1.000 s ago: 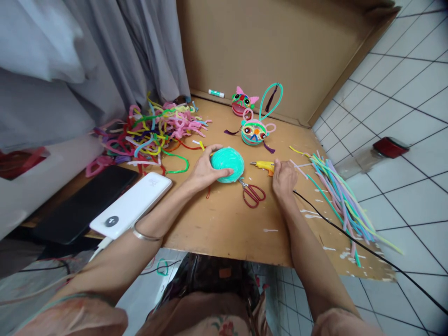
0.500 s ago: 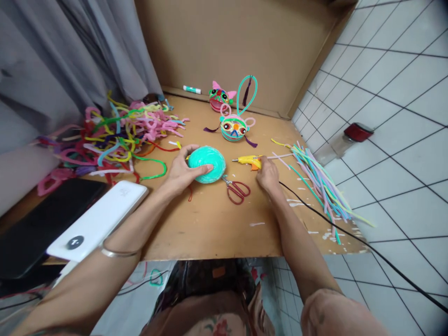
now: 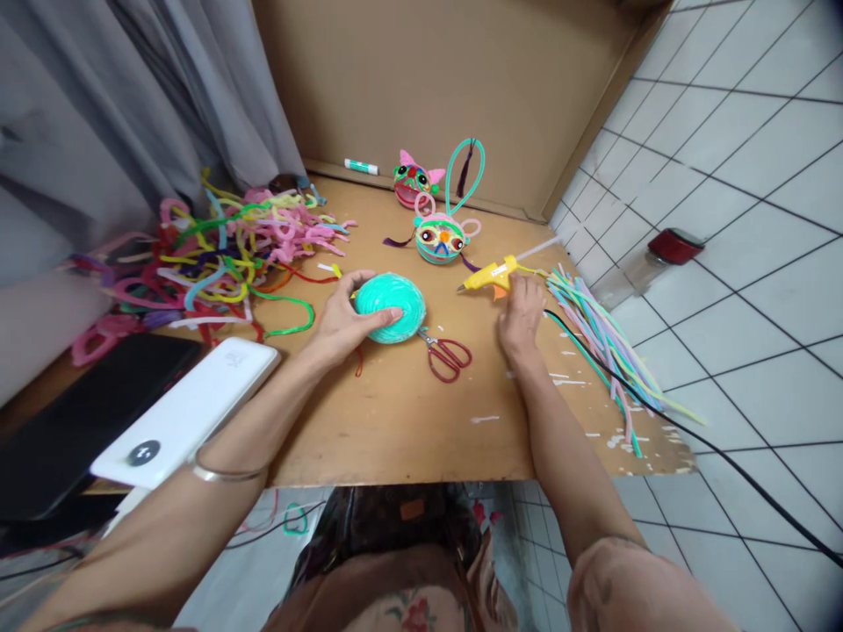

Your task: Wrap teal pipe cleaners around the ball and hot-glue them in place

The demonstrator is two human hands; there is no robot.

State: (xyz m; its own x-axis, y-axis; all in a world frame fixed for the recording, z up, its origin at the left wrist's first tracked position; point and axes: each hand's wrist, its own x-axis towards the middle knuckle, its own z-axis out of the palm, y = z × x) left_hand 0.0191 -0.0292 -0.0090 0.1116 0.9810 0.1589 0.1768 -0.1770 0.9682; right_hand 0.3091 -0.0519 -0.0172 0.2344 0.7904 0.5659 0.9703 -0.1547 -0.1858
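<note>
My left hand (image 3: 343,321) holds a round turquoise disc (image 3: 395,294) of coiled strands, with the thumb across its face and the fingers behind its left edge. My right hand (image 3: 522,316) is wrapped round the handle of a yellow glue gun (image 3: 493,275), whose nozzle points left and slightly down. A clear glue stick sticks out of the gun's back, and a black cable runs off to the right. Just below the disc lie red-handled scissors (image 3: 450,358). Two decorated animal heads, one turquoise (image 3: 440,239) and one with pink ears (image 3: 414,183), sit behind.
Tangled colourful pipe cleaners (image 3: 224,254) heap at the left, near a white power bank (image 3: 190,412) and a black device (image 3: 85,421). Straight pastel pipe cleaners (image 3: 606,342) lie at the right. A marker (image 3: 361,167) lies by the cardboard backing (image 3: 448,79).
My right hand has moved a little right and up with the glue gun, which is now tilted nozzle down. My left hand and the disc have hardly moved.
</note>
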